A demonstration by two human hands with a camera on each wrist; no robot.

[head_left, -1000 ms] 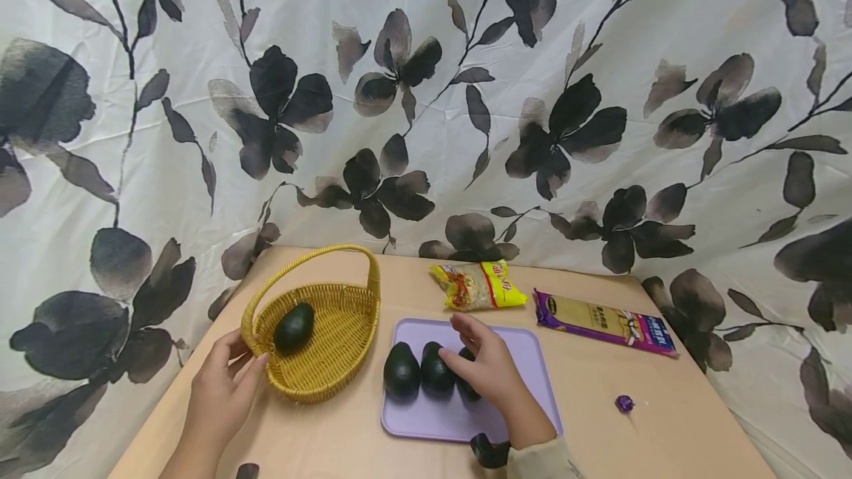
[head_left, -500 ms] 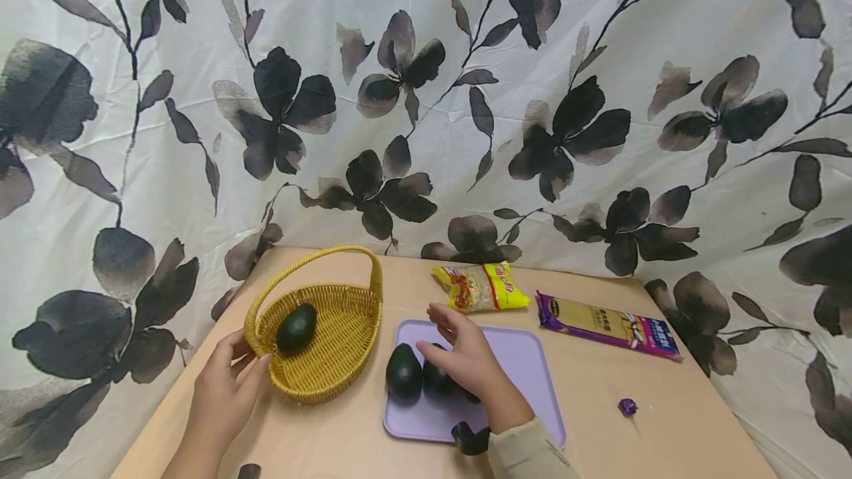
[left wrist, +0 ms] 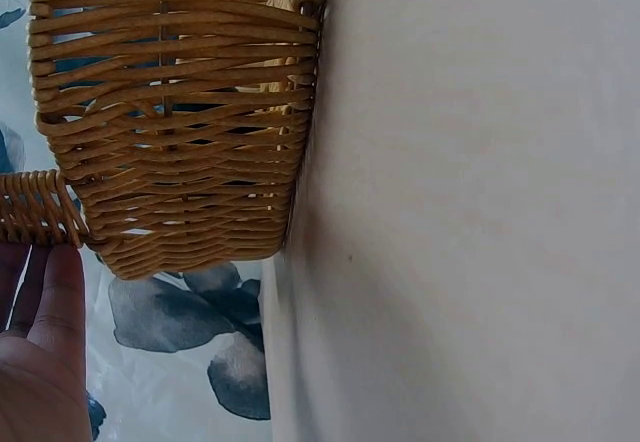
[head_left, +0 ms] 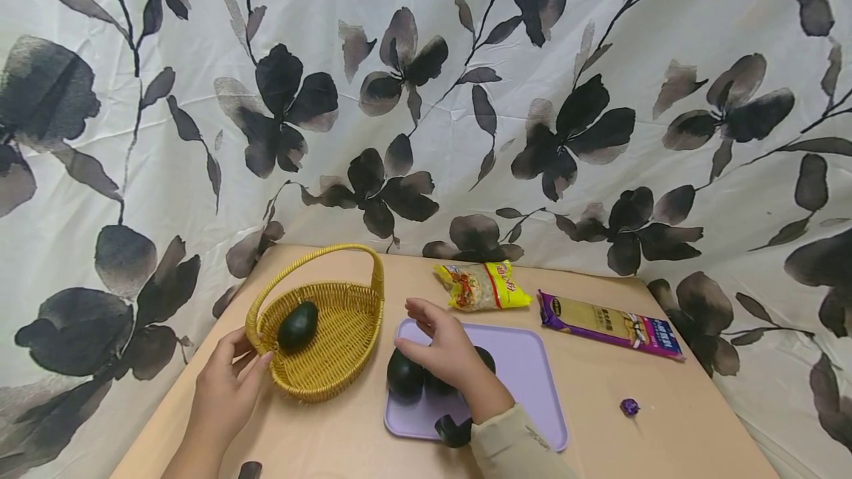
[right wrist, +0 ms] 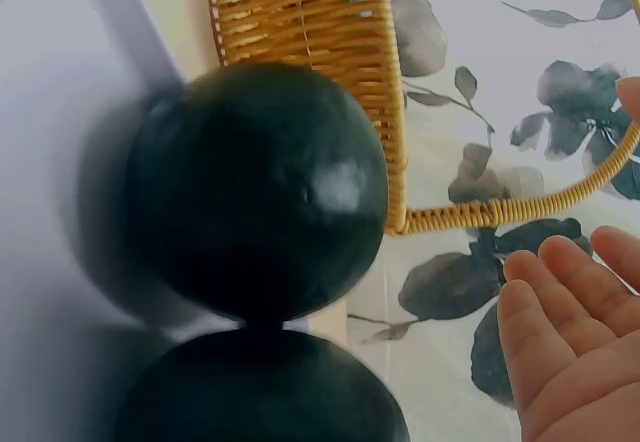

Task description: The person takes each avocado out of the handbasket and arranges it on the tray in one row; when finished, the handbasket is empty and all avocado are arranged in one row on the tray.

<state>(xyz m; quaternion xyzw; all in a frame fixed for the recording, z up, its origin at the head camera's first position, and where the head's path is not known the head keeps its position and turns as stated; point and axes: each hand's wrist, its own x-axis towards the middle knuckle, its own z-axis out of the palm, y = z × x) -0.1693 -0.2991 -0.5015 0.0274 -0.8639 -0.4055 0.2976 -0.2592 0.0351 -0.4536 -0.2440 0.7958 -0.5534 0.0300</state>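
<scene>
My left hand holds the yellow wicker basket at its near left side, thumb and fingers at the foot of the arched handle. In the left wrist view, fingertips meet the wrapped handle base. One dark green avocado lies inside the basket. My right hand hovers above the lilac tray, its fingers loosely spread and holding nothing. Under and beside it sit three avocados, the left one and the right one partly covered by the hand. Two show large in the right wrist view.
Behind the tray lies a yellow snack packet. A purple and gold packet lies to its right, with a small purple-wrapped lollipop nearer the front. A floral cloth hangs along the table's back edge.
My right hand has moved left across the tray, from the right-hand avocado toward the left one, uncovering the right avocado. My left hand stays at the basket.
</scene>
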